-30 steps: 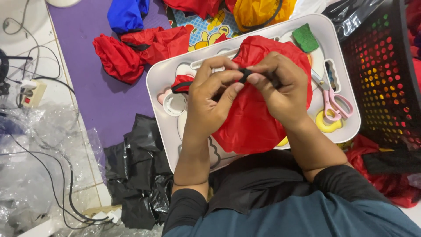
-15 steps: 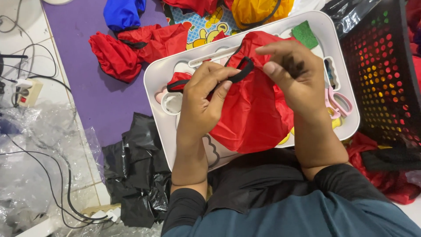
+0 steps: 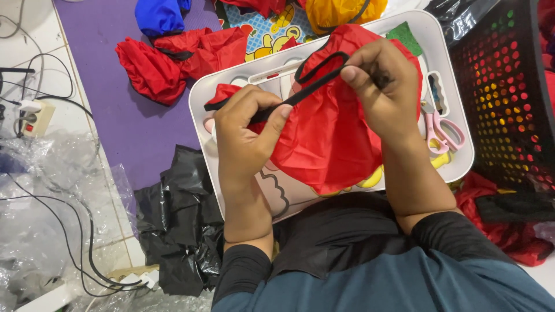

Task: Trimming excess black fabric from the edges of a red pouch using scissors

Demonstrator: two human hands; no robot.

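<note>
Both hands hold a red fabric pouch point(image 3: 332, 138) over a white tray point(image 3: 457, 162). My left hand point(image 3: 248, 136) pinches the pouch's black drawstring point(image 3: 315, 78) near its left end, with red cloth bunched under the fingers. My right hand point(image 3: 381, 92) grips the pouch's upper edge and the other side of the string, which forms a raised black loop between the two hands. The pouch hangs down across the tray's middle and hides much of it.
Pink scissors point(image 3: 442, 130) lie in the tray's right side. A black perforated basket point(image 3: 506, 98) stands at the right. Red point(image 3: 173, 58), blue point(image 3: 157, 16) and yellow point(image 3: 341, 11) pouches lie on a purple mat behind. Black plastic bags point(image 3: 176, 228), clear plastic and cables fill the left floor.
My hands have drawn apart, the right one rising toward the tray's far edge. The drawstring, earlier held flat between them, now stands up as an open loop.
</note>
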